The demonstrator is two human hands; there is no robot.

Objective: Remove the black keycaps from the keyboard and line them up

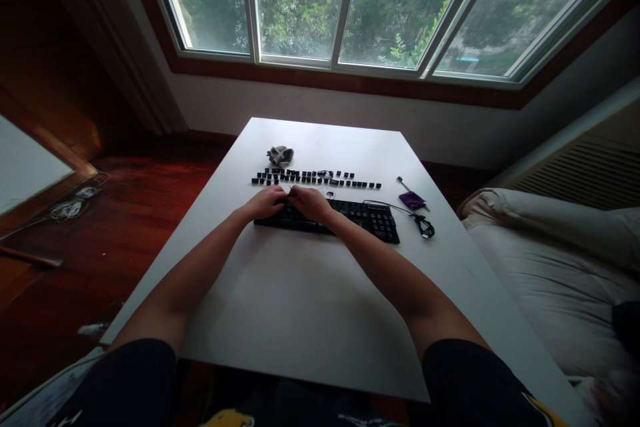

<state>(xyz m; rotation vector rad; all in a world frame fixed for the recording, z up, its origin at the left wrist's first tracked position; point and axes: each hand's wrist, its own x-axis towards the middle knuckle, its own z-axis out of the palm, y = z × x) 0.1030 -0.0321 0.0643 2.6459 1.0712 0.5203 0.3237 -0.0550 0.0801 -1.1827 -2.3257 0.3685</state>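
Note:
A black keyboard [367, 217] lies across the middle of the white table [310, 307]. Both my hands rest over its left part, fingertips meeting. My left hand [267, 202] is curled, fingers bent down at the keyboard's upper edge. My right hand [313, 203] is curled too, pinching something small that I cannot make out. Behind the keyboard, several loose black keycaps [315, 178] lie in rows. What sits between my fingertips is hidden.
A crumpled grey cloth [280, 155] lies beyond the keycaps. Right of the keyboard are a small purple item [413, 199], a thin brush-like tool [403, 183] and a black cable [423, 223]. A bed [550, 267] is at the right, wooden floor at the left.

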